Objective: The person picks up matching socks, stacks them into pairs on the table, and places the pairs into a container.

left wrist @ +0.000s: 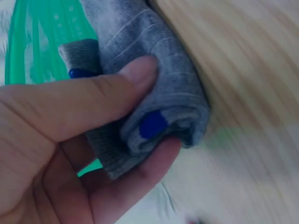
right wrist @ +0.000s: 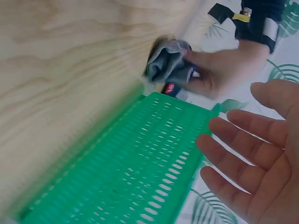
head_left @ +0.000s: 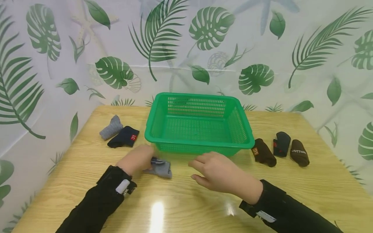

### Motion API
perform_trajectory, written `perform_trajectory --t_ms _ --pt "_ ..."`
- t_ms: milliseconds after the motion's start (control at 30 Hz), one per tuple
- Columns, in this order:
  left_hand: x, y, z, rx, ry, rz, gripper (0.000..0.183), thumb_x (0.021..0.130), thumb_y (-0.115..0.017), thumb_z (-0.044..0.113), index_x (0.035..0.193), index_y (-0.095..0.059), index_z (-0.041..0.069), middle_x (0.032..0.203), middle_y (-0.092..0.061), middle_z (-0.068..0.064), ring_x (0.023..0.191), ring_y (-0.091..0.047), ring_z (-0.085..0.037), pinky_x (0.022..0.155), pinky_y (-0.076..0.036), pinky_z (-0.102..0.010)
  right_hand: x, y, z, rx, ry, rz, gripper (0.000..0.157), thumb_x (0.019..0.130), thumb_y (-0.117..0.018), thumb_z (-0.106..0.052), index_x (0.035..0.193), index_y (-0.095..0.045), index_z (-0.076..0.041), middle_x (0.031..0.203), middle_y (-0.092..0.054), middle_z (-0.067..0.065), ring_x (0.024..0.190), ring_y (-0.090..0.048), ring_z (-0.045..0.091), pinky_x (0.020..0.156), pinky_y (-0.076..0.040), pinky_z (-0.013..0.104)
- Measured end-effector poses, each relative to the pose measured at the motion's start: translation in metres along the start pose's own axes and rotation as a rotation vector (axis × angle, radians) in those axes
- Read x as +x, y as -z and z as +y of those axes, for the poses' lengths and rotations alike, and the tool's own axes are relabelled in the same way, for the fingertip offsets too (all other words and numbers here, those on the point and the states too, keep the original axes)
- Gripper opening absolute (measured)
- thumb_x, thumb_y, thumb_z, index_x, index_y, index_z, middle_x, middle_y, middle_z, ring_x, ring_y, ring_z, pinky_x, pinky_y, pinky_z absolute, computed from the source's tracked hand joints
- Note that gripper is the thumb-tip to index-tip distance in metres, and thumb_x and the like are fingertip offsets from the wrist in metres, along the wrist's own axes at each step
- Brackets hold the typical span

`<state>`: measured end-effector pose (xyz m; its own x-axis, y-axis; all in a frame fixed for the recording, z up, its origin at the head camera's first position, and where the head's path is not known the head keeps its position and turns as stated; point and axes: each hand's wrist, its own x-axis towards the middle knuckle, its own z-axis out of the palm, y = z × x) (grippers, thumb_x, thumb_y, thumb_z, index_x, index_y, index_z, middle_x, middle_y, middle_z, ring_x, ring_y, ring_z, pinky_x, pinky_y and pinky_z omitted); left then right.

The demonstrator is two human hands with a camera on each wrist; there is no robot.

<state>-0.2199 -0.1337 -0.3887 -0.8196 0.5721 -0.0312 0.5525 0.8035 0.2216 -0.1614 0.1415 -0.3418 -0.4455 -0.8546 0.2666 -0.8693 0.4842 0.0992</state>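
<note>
A grey rolled sock lies in front of the green basket, and my left hand pinches its left end. Up close in the left wrist view, thumb and fingers grip the rolled grey sock, which shows a blue patch inside the roll. My right hand hovers over the table before the basket's front wall, holding nothing. Its fingers look loosely spread in the right wrist view. The green plastic basket stands behind both hands, with no socks visible inside.
At the left lie another grey sock and a dark navy sock with a red label. Right of the basket are a brown sock, a dark sock and a brown "COTTON" sock. A leaf-print cloth hangs behind the table.
</note>
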Motion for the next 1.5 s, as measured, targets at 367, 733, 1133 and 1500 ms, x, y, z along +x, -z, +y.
perform_trajectory --t_ms 367,733,1133,1500 --pt "0.046 -0.014 0.076 0.024 -0.177 -0.057 0.021 0.07 -0.078 -0.002 0.068 -0.068 0.016 0.065 -0.054 0.01 0.063 -0.045 -0.009 0.06 -0.041 -0.025 -0.009 -0.029 0.004 -0.072 -0.175 -0.09 0.026 0.082 -0.076 -0.024 0.069 -0.057 -0.012 0.062 -0.051 -0.004 0.05 -0.047 0.009 0.046 -0.039 0.026" --pt "0.045 -0.017 0.072 -0.005 -0.152 0.012 0.021 0.066 -0.081 0.002 0.081 -0.073 0.015 0.077 -0.066 0.005 0.073 -0.059 -0.013 0.069 -0.049 -0.031 0.007 -0.054 0.0 -0.242 -0.157 -0.115 0.029 0.085 -0.07 -0.015 0.064 -0.05 -0.014 0.057 -0.05 -0.004 0.047 -0.046 0.008 0.039 -0.041 0.028" --pt "0.007 -0.011 0.117 0.326 0.265 0.127 0.053 0.081 -0.07 0.057 0.059 -0.053 0.011 0.055 -0.047 0.003 0.051 -0.052 -0.012 0.043 -0.043 -0.025 0.002 -0.048 0.008 0.378 -0.576 -0.039 0.038 0.088 -0.062 -0.01 0.058 -0.04 -0.016 0.051 -0.031 -0.009 0.044 -0.03 0.003 0.045 -0.024 0.019" --pt "0.006 -0.017 0.137 0.385 0.252 0.05 0.06 0.081 -0.063 0.066 0.053 -0.051 0.015 0.051 -0.043 0.004 0.045 -0.041 -0.008 0.041 -0.037 -0.023 0.001 -0.036 0.003 0.659 -0.7 0.056 0.022 0.093 -0.058 -0.014 0.071 -0.055 -0.011 0.056 -0.041 -0.007 0.048 -0.034 0.005 0.049 -0.03 0.02"
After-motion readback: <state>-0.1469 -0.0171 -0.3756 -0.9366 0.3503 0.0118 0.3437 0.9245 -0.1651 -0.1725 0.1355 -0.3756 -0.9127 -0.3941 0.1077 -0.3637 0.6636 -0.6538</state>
